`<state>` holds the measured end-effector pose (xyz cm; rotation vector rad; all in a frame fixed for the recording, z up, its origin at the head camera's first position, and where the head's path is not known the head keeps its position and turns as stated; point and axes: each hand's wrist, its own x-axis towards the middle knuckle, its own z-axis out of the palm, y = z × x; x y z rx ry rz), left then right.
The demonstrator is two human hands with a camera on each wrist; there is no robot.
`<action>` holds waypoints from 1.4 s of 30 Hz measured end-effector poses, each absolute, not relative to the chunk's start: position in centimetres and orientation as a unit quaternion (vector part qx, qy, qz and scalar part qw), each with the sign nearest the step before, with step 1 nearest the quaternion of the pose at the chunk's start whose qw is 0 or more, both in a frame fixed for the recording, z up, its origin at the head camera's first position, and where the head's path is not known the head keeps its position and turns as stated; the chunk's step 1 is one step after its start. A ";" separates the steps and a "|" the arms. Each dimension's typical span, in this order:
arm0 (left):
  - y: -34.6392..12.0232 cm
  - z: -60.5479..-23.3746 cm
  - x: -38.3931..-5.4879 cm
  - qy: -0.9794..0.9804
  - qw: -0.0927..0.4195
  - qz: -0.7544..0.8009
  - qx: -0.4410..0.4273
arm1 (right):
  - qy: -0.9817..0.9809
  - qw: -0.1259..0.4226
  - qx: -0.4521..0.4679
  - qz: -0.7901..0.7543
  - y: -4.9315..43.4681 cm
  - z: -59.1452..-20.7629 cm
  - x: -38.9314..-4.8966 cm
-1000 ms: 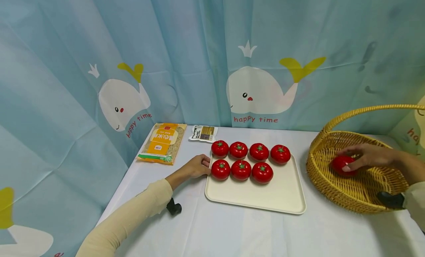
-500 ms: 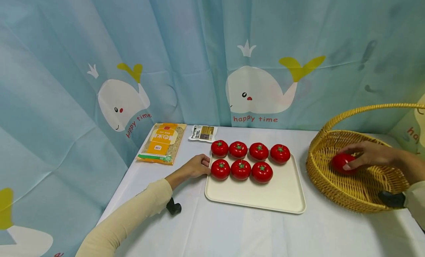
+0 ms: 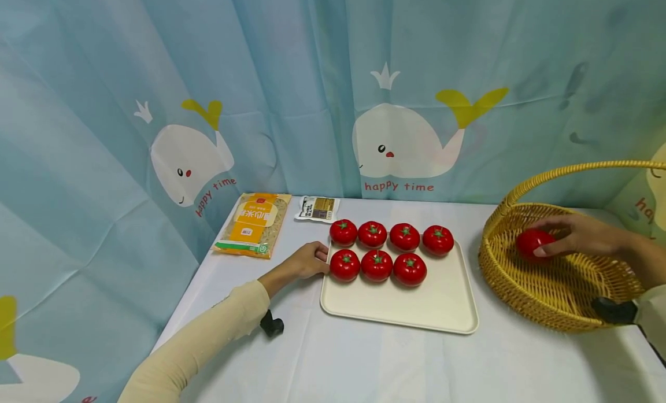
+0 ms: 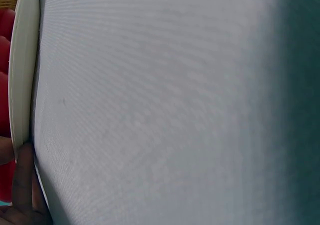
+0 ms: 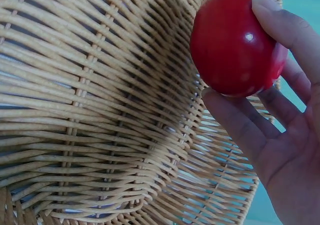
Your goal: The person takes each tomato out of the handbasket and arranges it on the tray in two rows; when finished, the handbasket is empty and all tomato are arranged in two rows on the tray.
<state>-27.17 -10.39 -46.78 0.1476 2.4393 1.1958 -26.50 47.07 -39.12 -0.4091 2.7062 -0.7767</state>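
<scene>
My right hand [image 3: 580,236] grips a red tomato [image 5: 235,45] inside the wicker basket [image 3: 499,276], with thumb and fingers curled round its sides. In the right wrist view the tomato hangs close to the basket's woven wall. My left hand [image 3: 308,261] pinches the left edge of a cream tray [image 3: 442,307]; in the left wrist view a finger [image 4: 22,177] lies under the tray's rim and the thumb is on top. Several red tomatoes with green stems, such as the front one [image 3: 410,269], sit in two rows on the tray's back part.
Behind the left hand lies a bag of grain [image 3: 254,225] with an orange label. Beside it is a small white packet [image 3: 318,209]. The basket's tall handle [image 3: 567,173] arches over it at the right. A whale-print curtain [image 3: 312,102] hangs behind the table.
My right hand and its tomato have shifted slightly left within the basket. The left hand stays on the tray's edge, and the tomatoes on the tray have not moved.
</scene>
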 end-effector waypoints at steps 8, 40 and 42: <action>-10.4 -46.7 -27.1 0.875 0.206 0.434 0.058 | 0.948 0.120 -0.124 -0.266 46.4 -38.3 -26.1; -10.4 -46.7 -26.9 0.861 0.217 0.458 0.046 | 0.862 0.066 -0.219 -0.453 42.0 -36.7 -19.4; -10.3 -46.7 -26.9 0.861 0.216 0.458 0.047 | 0.856 0.067 -0.216 -0.464 41.8 -36.7 -19.1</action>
